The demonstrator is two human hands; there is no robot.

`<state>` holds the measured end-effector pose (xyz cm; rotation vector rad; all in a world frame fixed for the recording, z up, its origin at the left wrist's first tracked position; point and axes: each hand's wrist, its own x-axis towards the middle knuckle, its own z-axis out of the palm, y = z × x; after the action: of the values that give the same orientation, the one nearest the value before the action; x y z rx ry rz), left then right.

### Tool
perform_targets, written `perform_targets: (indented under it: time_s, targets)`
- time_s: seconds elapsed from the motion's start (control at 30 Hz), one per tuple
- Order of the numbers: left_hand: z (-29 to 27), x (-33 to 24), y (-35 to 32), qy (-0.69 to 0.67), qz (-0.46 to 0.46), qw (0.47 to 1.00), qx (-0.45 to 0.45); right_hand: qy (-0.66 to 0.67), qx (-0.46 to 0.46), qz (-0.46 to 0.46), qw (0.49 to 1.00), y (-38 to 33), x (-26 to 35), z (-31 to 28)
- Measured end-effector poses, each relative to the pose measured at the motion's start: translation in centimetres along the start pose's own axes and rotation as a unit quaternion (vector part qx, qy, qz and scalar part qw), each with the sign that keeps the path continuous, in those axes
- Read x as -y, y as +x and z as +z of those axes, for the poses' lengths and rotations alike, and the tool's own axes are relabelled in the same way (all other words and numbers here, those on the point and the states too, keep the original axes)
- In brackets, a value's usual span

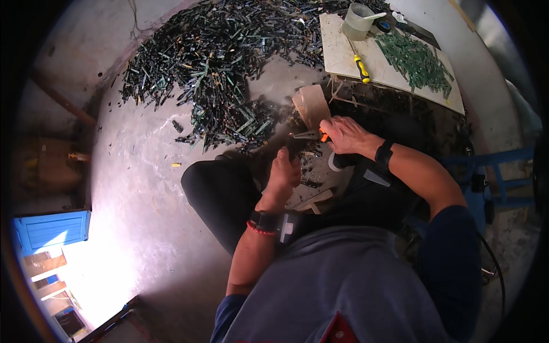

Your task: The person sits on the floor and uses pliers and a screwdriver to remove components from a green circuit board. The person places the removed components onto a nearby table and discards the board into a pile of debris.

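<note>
My right hand [347,135] is closed round the orange handle of a pair of pliers [307,135], whose metal jaws point left. Just below the jaw tips, my left hand [282,170] is closed with its thumb up. What its fingers grip is dark and too blurred to name. Both hands are in front of my knees, over a floor littered with dark scraps [311,153]. Behind the pliers leans a flat brown piece [311,106] that looks like board or cardboard.
A large heap of dark and green strips [223,63] covers the floor ahead. On a low pale table [337,51] at the far right are a plastic tub [357,26], a yellow-handled screwdriver [361,68] and a pile of green strips [414,63]. A blue stool-like frame [503,177] stands at right.
</note>
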<state>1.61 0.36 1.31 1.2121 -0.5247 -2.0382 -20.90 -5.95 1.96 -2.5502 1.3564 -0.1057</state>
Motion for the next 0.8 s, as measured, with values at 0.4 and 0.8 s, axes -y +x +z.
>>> perform_targets:
  time_s: [0.4, 0.8]
  targets:
    - [0.0, -1.3, 1.3, -0.16, -0.114, 0.974, 0.108, 0.821, 0.202, 0.192, 0.499, -5.5, 7.8, -0.7]
    - [0.3, -2.0, 1.4, -0.278, -0.048, 0.913, 0.296, 0.604, 0.054, 0.332, 0.722, -5.1, 2.2, -0.4]
